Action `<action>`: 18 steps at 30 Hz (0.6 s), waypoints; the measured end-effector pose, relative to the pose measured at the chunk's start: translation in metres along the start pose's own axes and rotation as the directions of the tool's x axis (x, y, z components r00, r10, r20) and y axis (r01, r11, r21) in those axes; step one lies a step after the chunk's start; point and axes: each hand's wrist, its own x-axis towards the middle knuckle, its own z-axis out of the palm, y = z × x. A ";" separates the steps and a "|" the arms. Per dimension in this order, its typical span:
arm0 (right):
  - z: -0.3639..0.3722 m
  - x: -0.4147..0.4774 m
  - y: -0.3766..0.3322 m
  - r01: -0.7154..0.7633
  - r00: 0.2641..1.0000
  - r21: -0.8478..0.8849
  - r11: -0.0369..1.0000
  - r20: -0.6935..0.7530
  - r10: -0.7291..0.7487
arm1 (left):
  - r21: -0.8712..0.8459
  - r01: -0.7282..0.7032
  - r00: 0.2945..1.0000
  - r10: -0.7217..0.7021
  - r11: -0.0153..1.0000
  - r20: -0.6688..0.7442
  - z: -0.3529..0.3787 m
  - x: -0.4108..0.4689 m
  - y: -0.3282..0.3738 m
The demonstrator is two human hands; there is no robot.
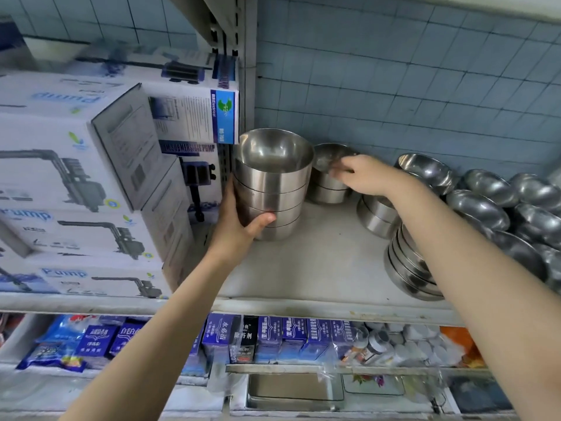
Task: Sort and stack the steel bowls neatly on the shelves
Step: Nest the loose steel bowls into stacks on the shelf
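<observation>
Bowls, all steel, fill the right bay of the shelf (318, 262). A tall stack (271, 189) of nested bowls stands at the bay's left end, just beside the upright post (247, 71), open side up. My left hand (239, 226) grips it low down: the thumb lies across the front of the lower bowls and the fingers wrap round the far left side, out of sight.

At 3 o'clock from the tall stack, touching or nearly touching it, sits a short stack (329, 189). My right hand (368, 176) reaches over it and its fingers (341, 170) pinch the rim of a tilted bowl (329, 156) on top; motion blur hides the exact grip.

Farther toward 3 o'clock two more low stacks (378, 218) stand near the front edge, partly hidden by my right forearm, and one lone bowl (425, 170) sits upright near the tiled wall (394, 86). At the far right a heap of loose bowls (516, 208) lies mostly upside down, leaning on one another.

At 9 o'clock, past the post, white pump boxes (76, 177) are piled high. On the shelf below, at 6 o'clock, stands a row of small blue boxes (273, 338).
</observation>
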 end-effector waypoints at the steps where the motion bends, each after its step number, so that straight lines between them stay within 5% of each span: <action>1: -0.001 0.006 0.003 0.017 0.999 -0.027 0.999 0.040 -0.016 | -0.004 0.010 1.000 -0.010 1.000 0.002 0.001 0.002 0.001; 6: 0.000 0.023 0.018 0.053 0.998 -0.082 0.995 -0.013 -0.054 | -0.025 0.038 0.999 -0.038 0.999 -0.009 0.002 0.005 -0.003; 13: -0.033 0.006 0.017 0.122 0.977 0.148 0.981 -0.192 -0.093 | -0.049 0.028 1.000 -0.029 0.998 -0.011 0.000 0.006 -0.002; 18: -0.065 -0.030 -0.020 0.357 0.847 0.304 0.883 -0.505 -0.169 | -0.049 0.044 0.999 -0.044 0.998 -0.006 0.000 0.005 -0.002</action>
